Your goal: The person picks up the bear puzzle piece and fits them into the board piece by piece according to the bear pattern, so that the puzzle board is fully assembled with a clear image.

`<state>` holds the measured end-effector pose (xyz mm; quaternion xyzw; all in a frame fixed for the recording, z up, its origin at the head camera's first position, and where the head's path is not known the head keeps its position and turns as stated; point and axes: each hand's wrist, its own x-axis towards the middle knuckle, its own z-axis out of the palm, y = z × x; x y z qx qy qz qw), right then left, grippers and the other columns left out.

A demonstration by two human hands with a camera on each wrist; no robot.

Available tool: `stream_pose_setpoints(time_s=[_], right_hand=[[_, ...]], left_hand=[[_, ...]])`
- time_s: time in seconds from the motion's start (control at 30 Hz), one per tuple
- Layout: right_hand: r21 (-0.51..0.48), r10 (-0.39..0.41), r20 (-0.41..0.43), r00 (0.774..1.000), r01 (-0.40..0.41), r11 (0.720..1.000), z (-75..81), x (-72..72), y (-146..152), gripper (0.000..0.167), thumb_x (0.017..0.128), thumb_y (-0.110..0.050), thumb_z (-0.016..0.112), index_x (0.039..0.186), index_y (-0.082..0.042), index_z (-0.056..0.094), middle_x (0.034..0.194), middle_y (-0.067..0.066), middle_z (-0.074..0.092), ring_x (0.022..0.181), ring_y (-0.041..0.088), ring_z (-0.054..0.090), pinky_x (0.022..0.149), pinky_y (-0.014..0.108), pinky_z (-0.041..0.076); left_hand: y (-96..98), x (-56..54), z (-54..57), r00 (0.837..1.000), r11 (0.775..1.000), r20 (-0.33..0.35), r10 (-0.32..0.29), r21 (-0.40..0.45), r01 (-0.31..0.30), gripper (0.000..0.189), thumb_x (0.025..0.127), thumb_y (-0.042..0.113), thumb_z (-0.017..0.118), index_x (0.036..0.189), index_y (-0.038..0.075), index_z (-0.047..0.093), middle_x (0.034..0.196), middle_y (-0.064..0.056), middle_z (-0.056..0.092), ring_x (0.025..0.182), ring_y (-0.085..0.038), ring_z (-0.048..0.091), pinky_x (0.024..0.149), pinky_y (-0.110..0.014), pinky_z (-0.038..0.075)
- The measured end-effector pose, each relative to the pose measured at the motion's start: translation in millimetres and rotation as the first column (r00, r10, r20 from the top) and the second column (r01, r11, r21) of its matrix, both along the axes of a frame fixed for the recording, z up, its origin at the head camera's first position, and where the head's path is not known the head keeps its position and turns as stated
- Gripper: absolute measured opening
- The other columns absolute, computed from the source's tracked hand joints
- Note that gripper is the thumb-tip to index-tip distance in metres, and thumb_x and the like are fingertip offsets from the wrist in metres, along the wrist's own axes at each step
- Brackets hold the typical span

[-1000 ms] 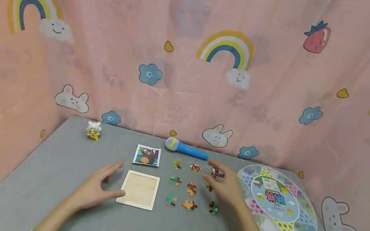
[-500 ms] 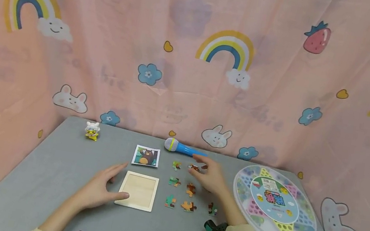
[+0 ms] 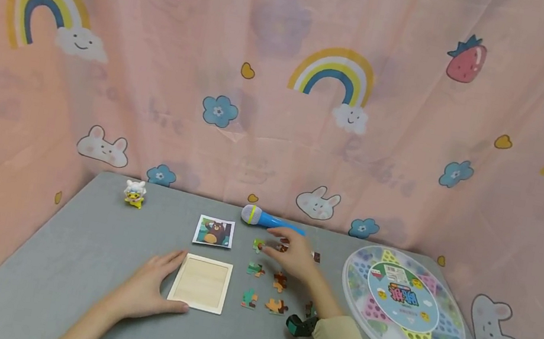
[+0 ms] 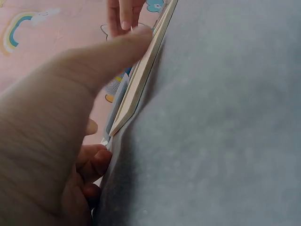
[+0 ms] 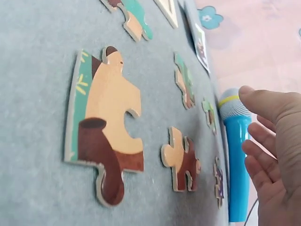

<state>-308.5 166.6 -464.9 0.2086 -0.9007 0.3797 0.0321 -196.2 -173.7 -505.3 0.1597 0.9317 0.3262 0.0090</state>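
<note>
My left hand point(image 3: 144, 289) is at the left side of a square wooden puzzle tray point(image 3: 200, 283), fingers by its upper left corner and thumb along its bottom edge. In the left wrist view the thumb point(image 4: 117, 52) lies against the tray's edge point(image 4: 136, 89); whether it presses is unclear. My right hand point(image 3: 292, 254) hovers over the back row of jigsaw pieces, fingers loosely spread and holding nothing. Its thumb is near a green piece point(image 3: 258, 244). Several other pieces lie apart in rows, such as a bear-belly piece point(image 5: 108, 108). The hand hides part of the back row.
Behind the tray lies a bear picture card point(image 3: 214, 232). A blue toy microphone point(image 3: 252, 214) lies behind the pieces. A round Chinese checkers board point(image 3: 407, 300) is at the right, and a small figurine point(image 3: 134, 194) stands at the back left. A patterned curtain hangs behind the table.
My right hand has moved left across the back row, from the right column toward the left column. My left hand has shifted closer to the tray, its thumb now at the bottom edge.
</note>
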Motion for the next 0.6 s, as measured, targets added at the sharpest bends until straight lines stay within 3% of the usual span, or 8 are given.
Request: stream_pose_setpoints(time_s=[0.1, 0.27, 0.6], right_hand=[[0.045, 0.001, 0.003, 1.000, -0.002, 0.999, -2.6, -2.4, -3.3, 0.043, 0.094, -0.018, 0.083, 0.132, -0.002, 0.072, 0.133, 0.013, 0.071, 0.120, 0.033, 0.068, 0.104, 0.051, 0.057], [0.123, 0.004, -0.008, 1.000, -0.003, 0.992, -7.8, -7.4, -1.5, 0.043, 0.094, -0.021, 0.084, 0.131, -0.003, 0.072, 0.129, 0.012, 0.072, 0.112, 0.028, 0.068, 0.098, 0.048, 0.058], [0.166, 0.033, -0.029, 0.999, -0.028, 0.986, -18.9, -17.6, 3.4, 0.041, 0.094, -0.022, 0.084, 0.127, -0.001, 0.075, 0.128, 0.013, 0.073, 0.123, 0.032, 0.067, 0.107, 0.050, 0.053]], left_hand=[[0.1, 0.4, -0.3, 1.000, 1.000, -0.010, -0.004, -0.022, 0.004, 0.114, 0.076, 0.059, 0.090, 0.161, 0.001, 0.043, 0.163, -0.022, 0.045, 0.146, -0.053, 0.042, 0.117, -0.071, 0.035], [2.1, 1.3, -0.8, 0.999, 0.998, -0.037, -0.016, -0.062, 0.014, 0.107, 0.079, 0.060, 0.087, 0.160, 0.003, 0.046, 0.161, -0.018, 0.049, 0.141, -0.043, 0.049, 0.113, -0.064, 0.044], [4.9, 3.8, 0.4, 0.999, 0.994, -0.041, -0.001, -0.112, -0.004, 0.104, 0.080, 0.064, 0.085, 0.158, 0.004, 0.050, 0.162, -0.013, 0.048, 0.140, -0.038, 0.050, 0.110, -0.061, 0.047]])
